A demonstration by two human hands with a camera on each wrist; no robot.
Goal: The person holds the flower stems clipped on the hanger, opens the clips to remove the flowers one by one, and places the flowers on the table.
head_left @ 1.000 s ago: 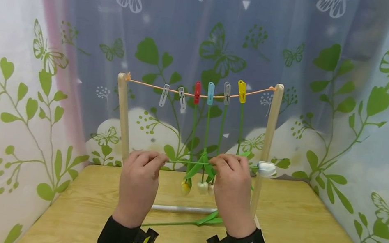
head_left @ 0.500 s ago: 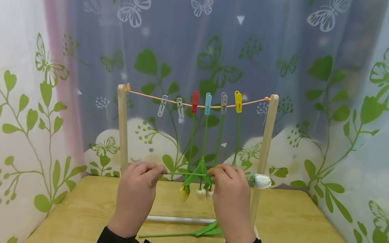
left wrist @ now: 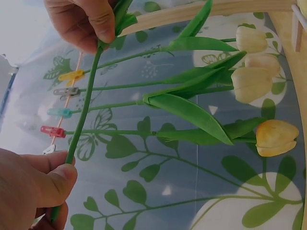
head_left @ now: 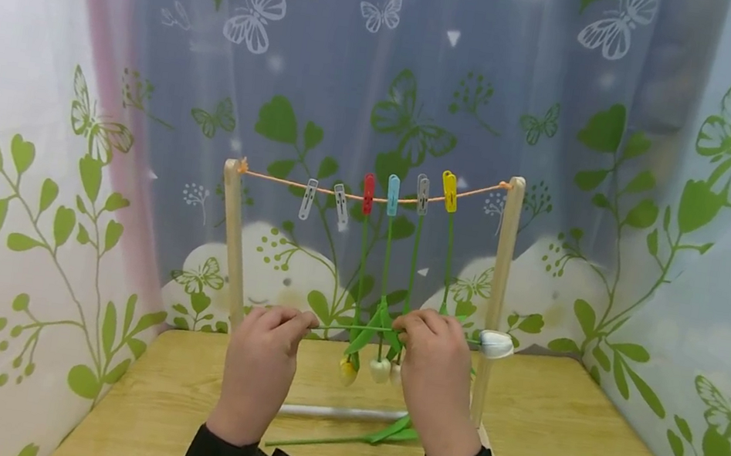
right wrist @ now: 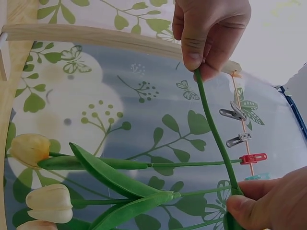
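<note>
Both hands hold one artificial tulip level in front of the wooden frame. My left hand (head_left: 261, 369) pinches the end of its green stem (left wrist: 86, 108) between thumb and fingers. Farther along, near the leaves, my right hand (head_left: 438, 382) pinches the same stem. The white tulip head (head_left: 497, 345) sticks out to the right of that hand. Behind, several tulips hang head down from clothespins on an orange string (head_left: 342, 194); a yellow tulip (left wrist: 277, 138) and a white tulip (right wrist: 49, 203) show clearly. Two grey clothespins (head_left: 308, 199) at the string's left hold nothing.
The string runs between a left wooden post (head_left: 233, 241) and a right wooden post (head_left: 502, 278). On the wooden table (head_left: 553, 441) lies another green stem with leaves (head_left: 335, 440), its head hidden behind my right forearm. A white bar (head_left: 339, 414) crosses the frame's base.
The head view has tilted up slightly, so the whole scene sits lower. Both hands keep their hold on the tulip stem, with hardly any movement against the frame.
</note>
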